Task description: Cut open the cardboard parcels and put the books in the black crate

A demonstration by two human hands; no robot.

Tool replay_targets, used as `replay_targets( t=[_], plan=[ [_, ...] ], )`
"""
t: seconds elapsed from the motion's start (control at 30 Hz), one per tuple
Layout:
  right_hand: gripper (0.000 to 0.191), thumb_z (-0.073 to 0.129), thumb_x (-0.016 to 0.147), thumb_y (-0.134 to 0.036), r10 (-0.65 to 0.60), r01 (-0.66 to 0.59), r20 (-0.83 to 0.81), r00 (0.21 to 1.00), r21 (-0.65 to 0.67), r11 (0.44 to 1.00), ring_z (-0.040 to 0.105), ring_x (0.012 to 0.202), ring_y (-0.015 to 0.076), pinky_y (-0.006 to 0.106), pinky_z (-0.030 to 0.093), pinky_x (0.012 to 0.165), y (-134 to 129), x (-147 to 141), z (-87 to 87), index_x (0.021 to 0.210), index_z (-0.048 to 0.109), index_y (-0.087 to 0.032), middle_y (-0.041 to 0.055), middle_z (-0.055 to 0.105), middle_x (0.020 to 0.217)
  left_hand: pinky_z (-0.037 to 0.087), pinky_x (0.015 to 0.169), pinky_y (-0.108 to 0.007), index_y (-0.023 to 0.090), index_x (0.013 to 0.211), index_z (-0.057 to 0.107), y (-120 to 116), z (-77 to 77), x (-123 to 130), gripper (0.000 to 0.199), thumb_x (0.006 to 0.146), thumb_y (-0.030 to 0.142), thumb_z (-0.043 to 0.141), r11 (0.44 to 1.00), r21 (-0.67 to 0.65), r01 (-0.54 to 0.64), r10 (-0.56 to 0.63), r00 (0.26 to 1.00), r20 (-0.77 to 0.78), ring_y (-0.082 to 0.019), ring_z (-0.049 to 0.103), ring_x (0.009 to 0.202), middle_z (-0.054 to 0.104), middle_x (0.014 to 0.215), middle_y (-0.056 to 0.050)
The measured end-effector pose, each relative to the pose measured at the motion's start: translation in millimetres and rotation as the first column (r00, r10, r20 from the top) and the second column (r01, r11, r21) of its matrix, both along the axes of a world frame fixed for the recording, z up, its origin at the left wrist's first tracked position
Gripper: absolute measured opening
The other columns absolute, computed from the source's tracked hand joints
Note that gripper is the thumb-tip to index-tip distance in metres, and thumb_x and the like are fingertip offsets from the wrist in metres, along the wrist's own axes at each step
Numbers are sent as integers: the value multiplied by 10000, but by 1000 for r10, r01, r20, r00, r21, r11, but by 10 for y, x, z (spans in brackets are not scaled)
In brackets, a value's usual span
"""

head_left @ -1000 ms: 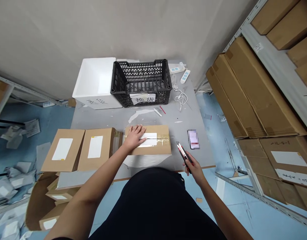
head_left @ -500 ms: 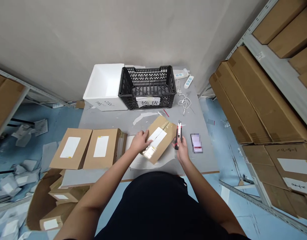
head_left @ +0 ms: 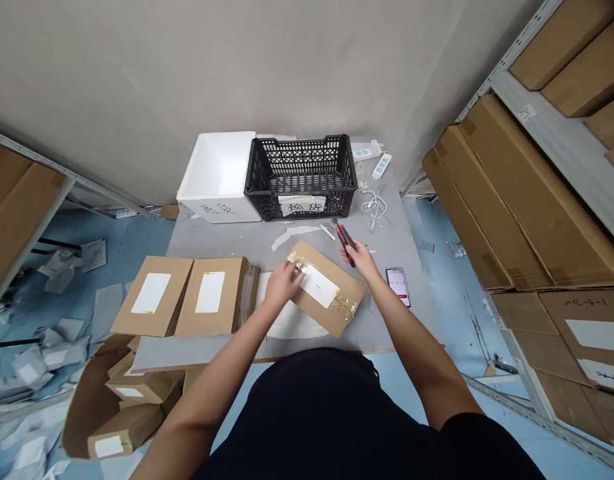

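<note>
A taped cardboard box (head_left: 307,252) with a white label lies at a slant on the table in front of me. My left hand (head_left: 283,283) is at its left end, fingers curled in against the tape and label edge. In my right hand (head_left: 361,257) is a red and black utility knife (head_left: 345,241), held just beyond the box's far right side and tilted up and left towards the black crate. How far the blade is out I cannot tell.
Two labelled boxes (head_left: 211,320) stand to the left. Behind are a white foam bin (head_left: 217,208) and a black plastic crate (head_left: 301,190). A phone (head_left: 397,285), white cable (head_left: 374,208) and power strips (head_left: 381,165) lie right. A large carton (head_left: 81,407) of boxes stands below left.
The box has turned, so its label now slants down to the right. My right hand has carried the knife up and tipped it left. My left hand has stayed at the box's left end.
</note>
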State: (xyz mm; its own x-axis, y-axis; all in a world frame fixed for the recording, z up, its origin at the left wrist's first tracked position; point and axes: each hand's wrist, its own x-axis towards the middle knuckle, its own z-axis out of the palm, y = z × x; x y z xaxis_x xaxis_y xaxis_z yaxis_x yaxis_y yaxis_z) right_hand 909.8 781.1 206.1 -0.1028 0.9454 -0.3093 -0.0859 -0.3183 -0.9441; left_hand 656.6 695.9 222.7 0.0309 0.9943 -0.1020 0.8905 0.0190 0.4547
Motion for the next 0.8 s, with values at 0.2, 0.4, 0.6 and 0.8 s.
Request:
replay_targets(
  t=[0.2,0.4,0.6,0.8],
  plan=[
    [506,585,819,-548,-519,523,171,838,21,852,655,967,201,318,532,753,-1294,430,-312,1201,533,-221,79,672,1097,480,889,-374,190,1489,312,461,-170,-269,769,841,524,558,987,-158,-17,17,1000,-3,-311,580,1164,551,1356,-158],
    [473,605,810,-544,-450,453,126,884,5,892,645,960,177,294,517,776,-1265,307,-390,1166,567,-235,51,675,1106,482,777,-369,175,1537,152,-93,-130,-234,885,852,639,467,959,-262,-111,73,986,-151,-331,646,1035,582,1293,-207],
    [519,702,726,-561,-185,181,-41,982,-95,979,674,892,206,340,539,769,-707,533,-191,1096,594,-213,64,709,999,438,939,-469,160,1534,161,-530,-58,-169,955,813,668,527,983,-175,-49,-9,949,-314,-396,516,1241,467,1406,-263],
    [616,675,747,-565,-107,123,148,983,-104,987,559,508,114,228,430,411,-1071,938,-114,1210,562,-176,30,686,818,185,1160,-534,211,1517,271,-248,-185,116,824,845,595,554,921,-71,383,-387,881,-273,-354,257,1444,333,1547,-175]
  ],
)
